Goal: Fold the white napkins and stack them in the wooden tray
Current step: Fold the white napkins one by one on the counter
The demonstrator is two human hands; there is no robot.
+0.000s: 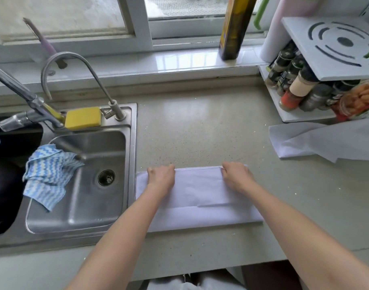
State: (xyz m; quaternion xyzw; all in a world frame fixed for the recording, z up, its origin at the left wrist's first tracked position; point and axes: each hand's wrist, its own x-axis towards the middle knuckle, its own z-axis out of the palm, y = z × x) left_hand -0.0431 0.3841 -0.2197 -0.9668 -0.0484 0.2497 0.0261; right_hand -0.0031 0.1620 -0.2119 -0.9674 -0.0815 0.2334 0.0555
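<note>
Two bare hands work at the far edge of a white rectangular cloth napkin (198, 197) that lies flat on the pale speckled stone countertop (200, 126), its left end just beside the rim of the stainless steel sink (133, 155). The left hand (161, 176) and the right hand (236, 174) each have fingers curled down over that far edge, grasping the folded-over cloth, one near each end, with both forearms crossing the napkin from the near side. A crease runs across the napkin's near half. More loose white napkin cloth (326, 141) lies rumpled well to the right, against the base of a white plastic spice rack (301, 116) crowded with dark-capped jars. Inside the sink basin, a blue-and-white zigzag dishcloth (46, 174) hangs over the left wall, and a yellow sponge (83, 118) sits on the back ledge between a curved steel faucet (74, 59) and a second, straighter tap (20, 91). On the tiled windowsill behind stands a tall dark-green glass oil bottle (235, 28). The stretch of counter beyond the hands is open.
</note>
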